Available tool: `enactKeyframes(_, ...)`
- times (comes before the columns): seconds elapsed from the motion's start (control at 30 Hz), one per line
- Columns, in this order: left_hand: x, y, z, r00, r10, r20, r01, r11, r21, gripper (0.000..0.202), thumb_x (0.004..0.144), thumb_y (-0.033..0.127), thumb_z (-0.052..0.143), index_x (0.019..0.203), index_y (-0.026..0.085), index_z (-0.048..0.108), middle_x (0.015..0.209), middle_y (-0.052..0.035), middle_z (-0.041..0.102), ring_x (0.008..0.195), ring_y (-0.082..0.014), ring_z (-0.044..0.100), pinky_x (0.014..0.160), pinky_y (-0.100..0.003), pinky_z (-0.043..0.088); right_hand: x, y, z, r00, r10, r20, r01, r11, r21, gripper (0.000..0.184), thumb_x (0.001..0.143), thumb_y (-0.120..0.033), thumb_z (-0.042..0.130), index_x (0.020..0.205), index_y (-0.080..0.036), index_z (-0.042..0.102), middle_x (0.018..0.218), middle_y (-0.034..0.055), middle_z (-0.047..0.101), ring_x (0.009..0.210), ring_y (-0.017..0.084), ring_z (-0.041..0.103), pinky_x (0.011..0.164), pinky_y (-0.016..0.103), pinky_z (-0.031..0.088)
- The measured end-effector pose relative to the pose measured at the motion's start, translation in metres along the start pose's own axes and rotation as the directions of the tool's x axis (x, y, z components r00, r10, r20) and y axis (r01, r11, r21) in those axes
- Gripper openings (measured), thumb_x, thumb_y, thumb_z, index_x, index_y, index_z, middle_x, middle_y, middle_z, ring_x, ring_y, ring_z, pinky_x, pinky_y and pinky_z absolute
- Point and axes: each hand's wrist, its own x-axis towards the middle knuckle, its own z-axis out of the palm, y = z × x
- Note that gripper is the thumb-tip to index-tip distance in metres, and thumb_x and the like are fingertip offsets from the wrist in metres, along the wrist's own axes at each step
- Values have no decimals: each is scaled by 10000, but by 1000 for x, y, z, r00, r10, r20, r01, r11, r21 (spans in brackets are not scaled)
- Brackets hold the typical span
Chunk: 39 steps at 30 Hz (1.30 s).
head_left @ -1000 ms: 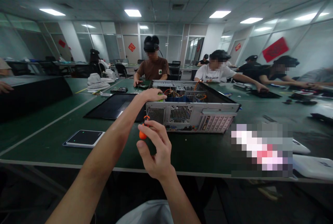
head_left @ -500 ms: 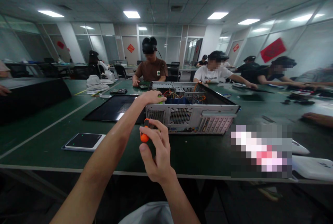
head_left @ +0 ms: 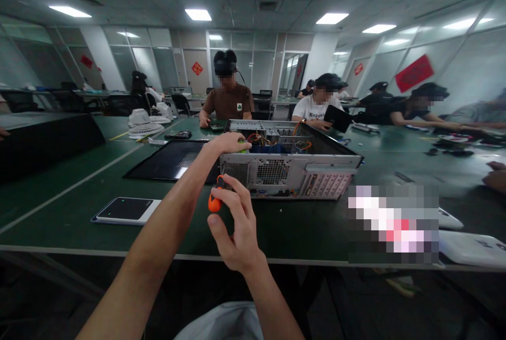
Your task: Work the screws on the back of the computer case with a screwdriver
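Note:
An open computer case [head_left: 290,171] lies on the table in front of me, its vented rear panel facing me and coloured cables showing inside. My left hand [head_left: 228,143] reaches over its near left corner with fingers curled down on it. A small green surface [head_left: 244,146] shows by those fingertips; what it belongs to I cannot make out. Lower down, my right hand [head_left: 235,219] grips an orange and black screwdriver [head_left: 215,202] between fingers. The screwdriver points toward the left part of the rear panel; whether its tip touches is unclear.
A black side panel [head_left: 169,161] lies left of the case. Nearer me is a white device with a dark top [head_left: 124,209]. White fans [head_left: 145,125] stand farther back. At right lie a white object [head_left: 470,248] and a pixelated area. People sit across the table.
Both hands keep nearly the same pose and hold, with the view shifted slightly. Across the table, the person in white now has a dark flat panel tilted up.

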Motion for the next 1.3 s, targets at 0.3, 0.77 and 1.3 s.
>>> enactKeyframes(0.3,3,-3,3,1000,2,-19,-2,1000,8,628,949,623,452,1396,218,626,1427,-107,647,1258,-289,634,1022,-338,480,2,3,-1,999,40,17,-35,976,-217,278,985,-430,625,1204,-261,653,1080,69,577,927,186,636,824,348,578)
enactKeyframes(0.77,2,-2,1,1000,14,-5,-14,1000,16,646,951,651,440,1391,219,629,1413,-93,659,1249,-273,638,1019,-314,478,8,-9,-7,944,299,143,-306,951,36,467,978,-491,596,1357,-220,570,1099,62,727,887,181,695,850,312,568)
enactKeyframes(1.3,5,-5,4,1000,11,0,-11,1000,-20,637,947,593,473,1418,187,610,1444,-125,629,1278,-302,618,1049,-350,461,9,-16,15,921,389,26,-386,919,-83,506,737,-488,862,1111,-210,666,924,31,745,805,183,702,764,308,581)
